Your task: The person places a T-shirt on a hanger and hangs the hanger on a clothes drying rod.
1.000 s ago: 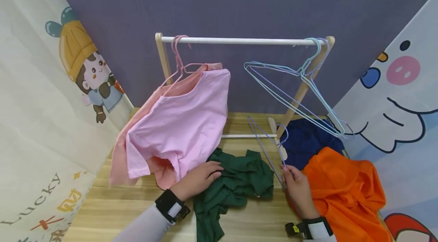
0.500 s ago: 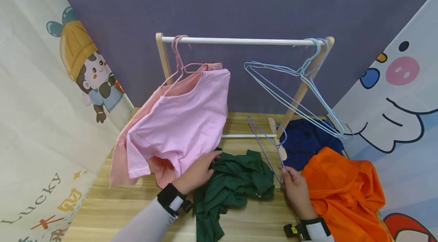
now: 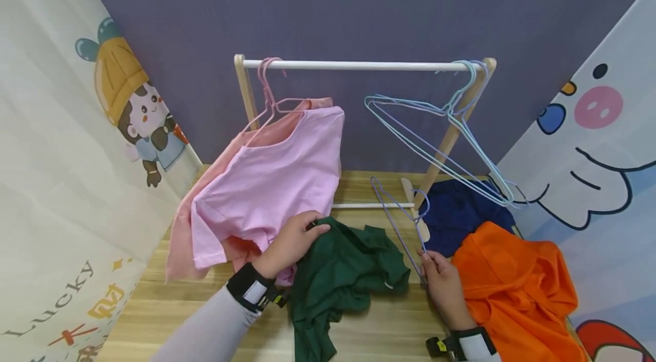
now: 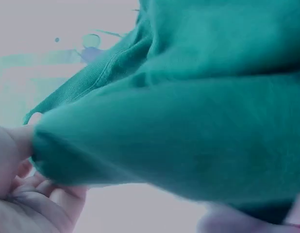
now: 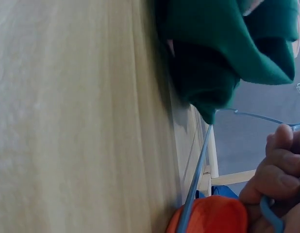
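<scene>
A dark green garment point(image 3: 353, 271) lies crumpled in the middle of the wooden table. My left hand point(image 3: 289, 243) pinches its upper left edge and holds that part raised; in the left wrist view, thumb and fingers point(image 4: 58, 199) grip a fold of the green cloth point(image 4: 164, 126). To the right, my right hand point(image 3: 443, 282) grips a lavender clothes hanger point(image 3: 392, 225) by one arm, its hook pointing away from me. In the right wrist view, curled fingers point(image 5: 278, 170) wrap the hanger point(image 5: 201, 160), and the green garment point(image 5: 223, 43) stands just beyond.
A rack with a white rail point(image 3: 353, 65) stands behind. Pink and salmon shirts point(image 3: 277, 174) hang at its left end, close to my left hand. Spare hangers point(image 3: 435, 123) hang at the right. Orange point(image 3: 517, 288) and navy garments point(image 3: 456, 208) lie at the right.
My left hand has taken hold of the green garment's upper left edge and lifted it, spreading the cloth. My right hand with the hanger has barely moved.
</scene>
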The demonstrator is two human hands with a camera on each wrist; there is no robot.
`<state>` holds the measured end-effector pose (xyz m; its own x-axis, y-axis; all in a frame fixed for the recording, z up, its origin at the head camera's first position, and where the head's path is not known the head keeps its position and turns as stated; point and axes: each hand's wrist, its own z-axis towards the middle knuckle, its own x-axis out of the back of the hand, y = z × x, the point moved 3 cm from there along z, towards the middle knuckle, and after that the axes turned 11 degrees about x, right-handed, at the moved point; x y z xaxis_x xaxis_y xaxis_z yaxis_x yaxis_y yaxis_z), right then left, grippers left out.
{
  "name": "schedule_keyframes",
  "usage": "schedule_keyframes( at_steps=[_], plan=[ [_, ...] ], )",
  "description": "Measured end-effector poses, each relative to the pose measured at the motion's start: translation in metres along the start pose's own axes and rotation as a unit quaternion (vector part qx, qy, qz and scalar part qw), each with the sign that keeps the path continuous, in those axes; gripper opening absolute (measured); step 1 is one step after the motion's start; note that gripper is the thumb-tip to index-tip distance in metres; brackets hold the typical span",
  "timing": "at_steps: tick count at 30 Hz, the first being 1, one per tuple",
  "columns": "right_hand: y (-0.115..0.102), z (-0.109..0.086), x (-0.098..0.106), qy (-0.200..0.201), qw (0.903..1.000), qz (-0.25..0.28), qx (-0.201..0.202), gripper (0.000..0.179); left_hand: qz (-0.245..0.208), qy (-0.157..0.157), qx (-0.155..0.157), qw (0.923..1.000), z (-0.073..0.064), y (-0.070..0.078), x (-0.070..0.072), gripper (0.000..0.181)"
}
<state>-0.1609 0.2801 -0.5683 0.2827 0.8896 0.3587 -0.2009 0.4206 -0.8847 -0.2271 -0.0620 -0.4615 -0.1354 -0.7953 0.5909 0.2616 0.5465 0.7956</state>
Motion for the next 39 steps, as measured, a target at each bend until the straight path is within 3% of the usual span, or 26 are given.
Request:
schedule_keyframes(
  at_steps=[7,10,13,16,21,24,28,33,39],
  plan=[
    [0.003,0.000,0.000,0.004,1.0000,0.003,-0.003,0.033,-0.040,0.034,-0.005,0.9986,0.001,0.047,0.030,0.016],
    [0.003,0.000,0.000,0.003,1.0000,0.004,0.000,0.034,-0.047,0.044,-0.034,0.9974,-0.004,0.069,0.046,0.017],
    [0.002,-0.001,0.001,-0.002,1.0000,-0.002,0.007,0.034,-0.037,0.052,-0.060,0.9961,-0.007,0.078,0.056,0.018],
    [0.000,0.000,0.002,-0.004,0.9999,-0.011,0.012,0.033,-0.015,0.054,-0.058,0.9968,-0.002,0.066,0.055,0.017],
    [-0.007,0.000,0.003,-0.001,0.9999,-0.011,0.003,0.028,-0.005,0.039,-0.007,0.9992,0.010,0.028,0.041,0.017],
    [-0.020,-0.001,0.004,-0.002,1.0000,-0.003,0.004,0.026,-0.009,0.045,0.012,0.9988,0.013,0.013,0.036,0.017],
    [-0.036,-0.001,0.003,-0.007,0.9999,-0.006,0.013,0.025,-0.013,0.064,0.017,0.9977,0.014,0.004,0.034,0.019],
    [-0.019,0.001,0.003,-0.004,1.0000,-0.002,0.007,0.026,-0.023,0.083,0.039,0.9955,0.015,-0.003,0.032,0.027],
    [-0.008,0.000,0.003,-0.007,0.9997,-0.020,0.010,0.031,-0.024,0.056,0.048,0.9970,0.014,-0.007,0.026,0.038]
  ],
)
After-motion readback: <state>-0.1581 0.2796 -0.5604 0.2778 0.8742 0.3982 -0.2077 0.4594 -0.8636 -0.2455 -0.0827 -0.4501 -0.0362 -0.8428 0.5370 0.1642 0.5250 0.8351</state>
